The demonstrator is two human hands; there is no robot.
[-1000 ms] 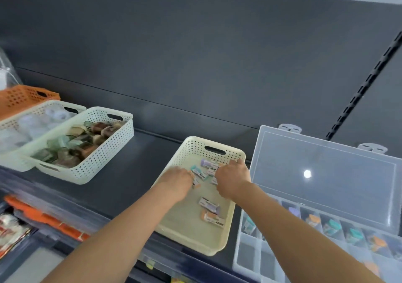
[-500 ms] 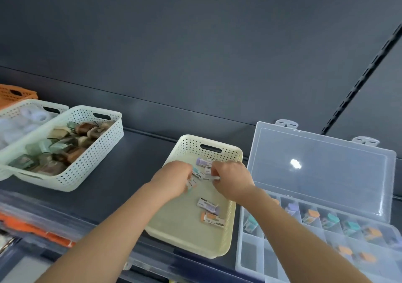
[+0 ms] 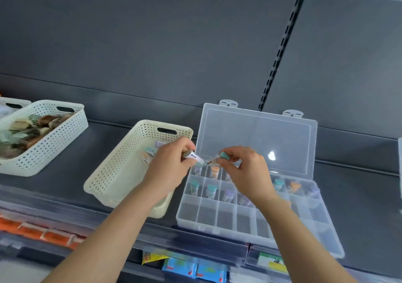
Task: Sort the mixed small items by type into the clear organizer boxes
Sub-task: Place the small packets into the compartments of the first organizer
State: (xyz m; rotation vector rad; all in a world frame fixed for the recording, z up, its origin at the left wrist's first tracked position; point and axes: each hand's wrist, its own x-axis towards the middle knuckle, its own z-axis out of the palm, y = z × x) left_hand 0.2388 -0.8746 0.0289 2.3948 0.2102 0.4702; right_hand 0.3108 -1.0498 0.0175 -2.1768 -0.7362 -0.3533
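Note:
A clear organizer box [image 3: 228, 219] lies open on the dark shelf, lid [image 3: 256, 139] up against the back wall. Its far compartments hold small capped vials with teal, orange and purple caps; the near row is bare. My left hand [image 3: 171, 165] pinches a small labelled vial [image 3: 193, 156] above the box's far left corner. My right hand [image 3: 241, 169] pinches a teal-capped vial [image 3: 221, 157] just to the right of it. The cream basket [image 3: 117, 174] beside the box still holds a few vials [image 3: 152, 151] at its far end.
A white perforated basket [image 3: 50, 148] with brown and green items sits at the left, another white basket [image 3: 13, 104] behind it. Below the shelf edge hang orange packs [image 3: 41, 232] and blue and yellow packets [image 3: 191, 269]. A slotted rail [image 3: 278, 52] runs up the back wall.
Both hands have lifted out of the cream basket, each with a vial, and moved right over the organizer box. The camera has swung to the right.

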